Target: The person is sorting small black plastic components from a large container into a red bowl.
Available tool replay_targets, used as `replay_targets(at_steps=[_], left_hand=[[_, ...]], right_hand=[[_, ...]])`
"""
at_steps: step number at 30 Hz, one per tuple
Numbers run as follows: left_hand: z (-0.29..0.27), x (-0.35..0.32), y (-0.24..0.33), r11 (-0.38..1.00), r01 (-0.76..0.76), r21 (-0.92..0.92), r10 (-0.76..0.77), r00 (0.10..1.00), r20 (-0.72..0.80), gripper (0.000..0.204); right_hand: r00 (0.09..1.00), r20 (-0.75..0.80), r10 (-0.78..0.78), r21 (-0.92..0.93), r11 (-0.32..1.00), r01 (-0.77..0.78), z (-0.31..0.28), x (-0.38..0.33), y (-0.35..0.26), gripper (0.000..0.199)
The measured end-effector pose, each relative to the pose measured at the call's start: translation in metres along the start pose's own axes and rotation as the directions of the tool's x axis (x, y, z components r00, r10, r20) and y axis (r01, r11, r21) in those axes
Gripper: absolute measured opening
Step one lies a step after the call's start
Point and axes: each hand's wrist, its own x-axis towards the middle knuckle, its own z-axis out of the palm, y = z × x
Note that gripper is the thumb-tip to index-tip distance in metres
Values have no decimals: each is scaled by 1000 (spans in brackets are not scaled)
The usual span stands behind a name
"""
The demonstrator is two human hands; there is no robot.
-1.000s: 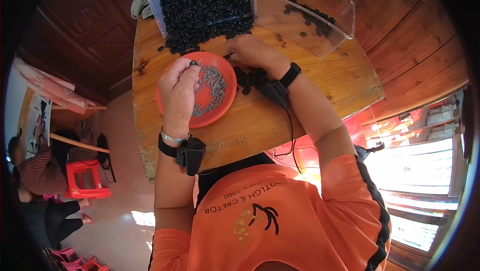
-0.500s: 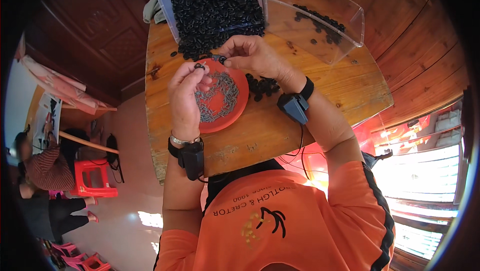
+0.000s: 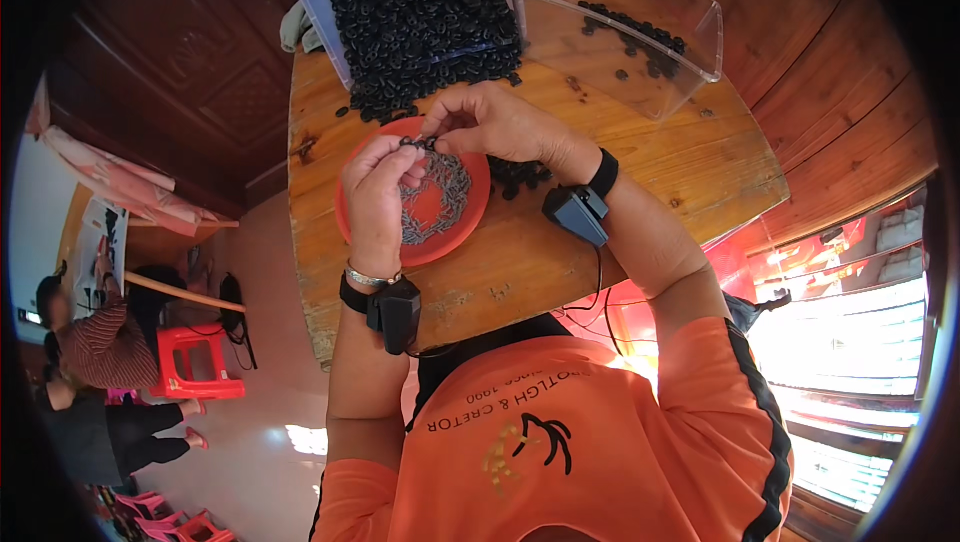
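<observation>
Above the far part of an orange plate [image 3: 482, 202], my two hands meet fingertip to fingertip. My left hand [image 3: 373, 197] pinches a small black ring-shaped piece [image 3: 407, 142]. Against it, my right hand [image 3: 495, 124] pinches another small black piece [image 3: 431, 143]; fingers hide much of both, and I cannot tell whether they are joined. Many slim grey screw-like metal pieces [image 3: 455, 190] lie loose in the plate. A small heap of black pieces [image 3: 520, 177] rests on the wooden table right of the plate, below my right wrist.
A translucent bin [image 3: 308, 7] at the back lies open toward me, black ring pieces [image 3: 420, 17] spilling from it. At the back right stands a clear box [image 3: 715, 42] beside scattered black pieces [image 3: 640, 39]. Far left are a red stool [image 3: 200, 362] and people.
My hands have come together: the right moved left and slightly nearer to me, bringing its black piece up against the one in my left hand. Both hands keep their pinch.
</observation>
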Motion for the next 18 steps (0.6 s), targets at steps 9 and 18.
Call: replay_targets(at_steps=[9, 18], left_hand=[[4, -3, 7, 990, 24, -136, -23, 1000, 7, 13], [22, -9, -9, 964, -114, 239, 63, 975, 214, 15]], right_hand=[[960, -245, -133, -45, 991, 125, -9, 0, -1, 18], [938, -303, -171, 20, 982, 186, -20, -3, -9, 21]])
